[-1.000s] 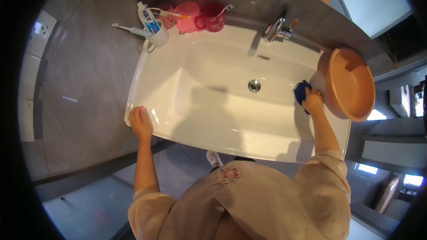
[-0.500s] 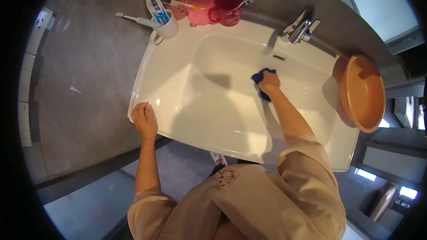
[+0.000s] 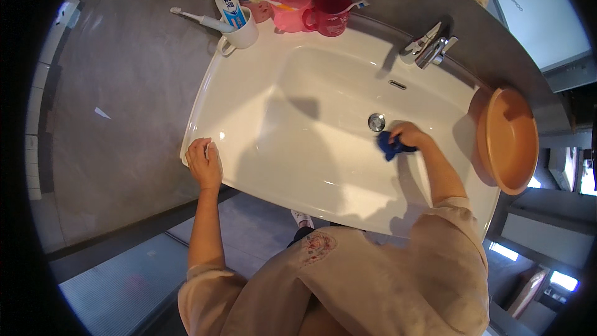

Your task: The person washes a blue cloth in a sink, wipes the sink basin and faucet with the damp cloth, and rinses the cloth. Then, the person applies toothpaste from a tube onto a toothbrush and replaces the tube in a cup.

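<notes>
A dark blue cloth is gripped in my right hand, against the basin floor of the white sink. Just beyond the cloth lies the round metal drain. My left hand rests on the sink's left front corner, its fingers loosely bent and the thumb apart, holding nothing. The oval overflow slot sits in the far basin wall, below the chrome faucet.
An orange plastic basin leans at the sink's right end. On the far left ledge stand a white mug holding a toothpaste tube and an electric toothbrush, a pink cup and a red mug.
My right hand and the cloth have moved right and nearer to me, uncovering the drain. My left hand stays on the corner. The view has shifted slightly.
</notes>
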{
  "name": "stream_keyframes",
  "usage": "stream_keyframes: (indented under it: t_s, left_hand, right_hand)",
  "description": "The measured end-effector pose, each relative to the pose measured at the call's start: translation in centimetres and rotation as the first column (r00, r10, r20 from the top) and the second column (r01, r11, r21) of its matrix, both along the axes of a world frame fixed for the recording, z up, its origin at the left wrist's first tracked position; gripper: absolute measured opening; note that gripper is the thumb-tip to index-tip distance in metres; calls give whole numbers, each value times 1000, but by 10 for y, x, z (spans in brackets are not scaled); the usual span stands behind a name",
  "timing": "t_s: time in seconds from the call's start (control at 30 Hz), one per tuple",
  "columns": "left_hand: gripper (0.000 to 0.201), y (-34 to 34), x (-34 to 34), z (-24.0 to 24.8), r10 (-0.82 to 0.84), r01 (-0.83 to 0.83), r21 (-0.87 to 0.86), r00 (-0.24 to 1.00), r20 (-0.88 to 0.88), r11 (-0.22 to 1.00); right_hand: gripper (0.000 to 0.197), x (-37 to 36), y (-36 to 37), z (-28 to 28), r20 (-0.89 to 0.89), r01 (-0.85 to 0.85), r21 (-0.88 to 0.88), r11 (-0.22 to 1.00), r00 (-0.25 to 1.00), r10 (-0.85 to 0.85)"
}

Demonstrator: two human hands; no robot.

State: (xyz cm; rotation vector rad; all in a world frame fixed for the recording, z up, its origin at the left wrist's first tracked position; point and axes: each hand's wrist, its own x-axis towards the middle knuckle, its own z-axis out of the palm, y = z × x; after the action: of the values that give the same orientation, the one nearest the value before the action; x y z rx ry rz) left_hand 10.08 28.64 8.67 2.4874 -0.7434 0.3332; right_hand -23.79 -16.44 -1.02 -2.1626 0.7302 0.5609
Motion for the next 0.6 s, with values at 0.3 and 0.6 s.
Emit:
stream_keyframes:
  t_s: [0.3,0.6]
  left_hand:
    - [14,-2,1,0,-13,13,-33,1000,19,999]
    - [14,-3,0,2,9,-9,-54,1000,6,999]
  right_hand:
    - [51,34,65,17,-123,232,-353,907,949,-290]
    - [52,66,58,7,-42,467,-353,811,858,-512]
